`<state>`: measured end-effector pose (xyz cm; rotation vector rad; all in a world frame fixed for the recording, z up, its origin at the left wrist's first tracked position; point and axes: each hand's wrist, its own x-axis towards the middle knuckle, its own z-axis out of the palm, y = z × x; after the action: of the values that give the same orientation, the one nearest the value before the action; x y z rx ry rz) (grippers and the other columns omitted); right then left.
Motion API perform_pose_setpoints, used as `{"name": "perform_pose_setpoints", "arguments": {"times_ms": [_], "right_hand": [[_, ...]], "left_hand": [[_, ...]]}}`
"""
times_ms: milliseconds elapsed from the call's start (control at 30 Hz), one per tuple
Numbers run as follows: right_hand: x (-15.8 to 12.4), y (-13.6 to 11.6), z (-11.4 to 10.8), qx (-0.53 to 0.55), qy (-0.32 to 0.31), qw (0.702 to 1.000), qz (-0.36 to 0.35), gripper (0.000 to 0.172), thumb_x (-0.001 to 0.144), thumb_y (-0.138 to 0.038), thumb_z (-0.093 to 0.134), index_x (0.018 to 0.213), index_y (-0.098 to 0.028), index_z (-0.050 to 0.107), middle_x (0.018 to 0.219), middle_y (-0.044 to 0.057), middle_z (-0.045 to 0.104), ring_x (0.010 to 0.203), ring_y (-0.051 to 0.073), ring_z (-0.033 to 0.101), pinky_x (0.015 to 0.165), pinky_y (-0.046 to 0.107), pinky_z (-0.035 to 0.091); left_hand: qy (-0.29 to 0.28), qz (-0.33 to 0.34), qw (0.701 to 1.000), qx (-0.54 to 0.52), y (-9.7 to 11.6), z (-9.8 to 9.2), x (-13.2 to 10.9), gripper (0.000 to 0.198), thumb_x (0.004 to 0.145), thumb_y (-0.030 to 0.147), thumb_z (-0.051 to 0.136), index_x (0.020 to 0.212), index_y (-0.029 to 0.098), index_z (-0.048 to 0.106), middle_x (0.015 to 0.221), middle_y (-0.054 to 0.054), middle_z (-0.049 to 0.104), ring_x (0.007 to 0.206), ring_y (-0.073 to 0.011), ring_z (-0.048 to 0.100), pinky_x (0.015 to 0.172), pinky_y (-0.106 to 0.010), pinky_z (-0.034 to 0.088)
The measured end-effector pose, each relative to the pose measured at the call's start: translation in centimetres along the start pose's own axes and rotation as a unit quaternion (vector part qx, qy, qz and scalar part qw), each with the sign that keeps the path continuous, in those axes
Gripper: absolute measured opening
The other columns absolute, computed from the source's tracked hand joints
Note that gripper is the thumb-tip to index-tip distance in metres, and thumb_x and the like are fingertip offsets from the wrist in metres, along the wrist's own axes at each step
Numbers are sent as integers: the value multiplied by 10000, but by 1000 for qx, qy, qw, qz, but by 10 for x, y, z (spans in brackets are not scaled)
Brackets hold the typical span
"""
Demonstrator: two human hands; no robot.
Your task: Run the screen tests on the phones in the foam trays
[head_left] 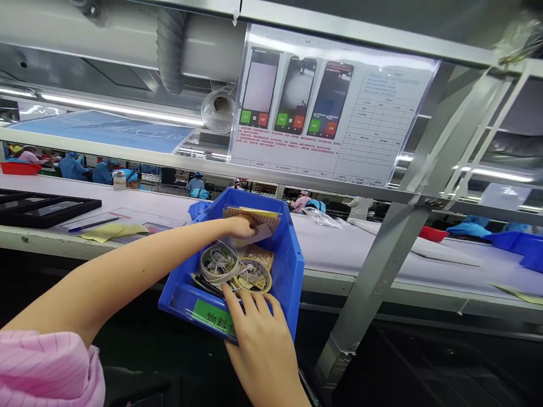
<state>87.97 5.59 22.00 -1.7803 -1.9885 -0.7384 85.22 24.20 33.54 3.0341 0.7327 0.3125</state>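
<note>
A blue plastic bin [292, 265] with a green label [214, 318] sits tilted at the front edge of a white work shelf. Inside lie tape rolls [218, 264], yellowish sheets and white wire. My left hand [241, 227] reaches into the back of the bin, its fingers closed on a stack of yellow and white sheets [258, 222]. My right hand [254, 328] rests over the bin's front wall, fingers spread, fingertips touching the tape rolls.
A black tray [38, 208], a pen [91, 224] and yellow papers [112, 230] lie on the shelf at left. A slanted metal post [382, 265] stands right of the bin. An instruction sheet [331, 107] hangs overhead. People in blue work in the background.
</note>
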Motion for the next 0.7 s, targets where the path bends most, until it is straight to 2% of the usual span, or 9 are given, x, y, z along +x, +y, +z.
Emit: {"name": "perform_pose_setpoints", "arguments": {"times_ms": [200, 333, 467, 533, 600, 700], "right_hand": [[22, 2, -8, -8, -22, 1000, 13, 585, 722, -190, 587, 1291, -262, 474, 1128, 42, 607, 998, 229, 532, 918, 389, 341], [42, 28, -12, -8, -56, 998, -3, 527, 713, -159, 548, 1233, -244, 536, 1070, 48, 626, 1002, 224, 544, 880, 357, 357], [59, 67, -2, -7, -109, 994, -22, 614, 634, -134, 519, 1232, -271, 548, 1103, 42, 635, 998, 242, 582, 850, 363, 401], [69, 80, 7, 5, -136, 990, -28, 644, 615, -169, 519, 1245, -304, 540, 1109, 22, 644, 942, 258, 615, 761, 351, 449], [80, 87, 16, 9, -138, 990, -20, 655, 615, -190, 524, 1255, -330, 532, 1090, 12, 658, 867, 274, 640, 678, 351, 468], [101, 87, 33, 18, -80, 997, -9, 535, 616, -198, 557, 1139, -274, 636, 959, 54, 698, 731, 289, 654, 579, 347, 459]], "left_hand": [[27, -25, 993, -115, 2, -28, -16, 206, 888, 300, 509, 961, 123, 585, 938, -45, 613, 834, -171, 599, 734, -348, 504], [53, -31, 979, -194, 0, -62, -60, 247, 910, 271, 391, 852, 122, 579, 766, -9, 589, 714, -143, 570, 630, -258, 447], [90, -73, 964, -240, -29, -102, -144, 252, 891, 342, 399, 886, 151, 564, 738, 5, 552, 639, -106, 514, 561, -219, 391], [140, -119, 944, -273, -49, -110, -197, 269, 865, 391, 438, 879, 149, 556, 709, 10, 528, 609, -102, 488, 556, -222, 379], [203, -172, 919, -292, -68, -106, -252, 311, 847, 447, 453, 905, 159, 556, 728, 15, 536, 635, -107, 489, 595, -226, 385], [235, -264, 888, -294, -89, -77, -331, 412, 778, 529, 509, 978, 174, 575, 868, -14, 607, 774, -165, 545, 661, -248, 416]]}}
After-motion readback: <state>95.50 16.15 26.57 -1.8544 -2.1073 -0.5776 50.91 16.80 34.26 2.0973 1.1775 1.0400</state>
